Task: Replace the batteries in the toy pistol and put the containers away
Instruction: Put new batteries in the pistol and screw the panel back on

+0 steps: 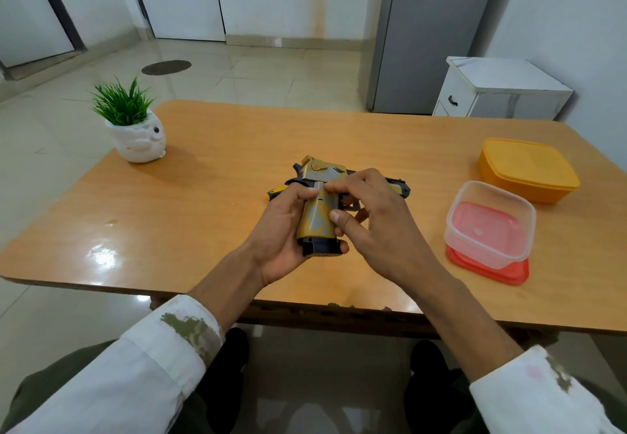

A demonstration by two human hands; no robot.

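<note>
Wooden table carries 2 containers at right: clear container near, yellow container behind. Above table centre, left hand grips toy pistol by the handle; right hand pinches its frame.

The right hand covers the middle of the yellow-and-grey plastic toy pistol; the left hand hides most of a yellow-and-black tool handle.

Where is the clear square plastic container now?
Head view: the clear square plastic container stands on a red lid on the right side of the wooden table, nearer than the orange lidded box, right of the right hand.
</note>
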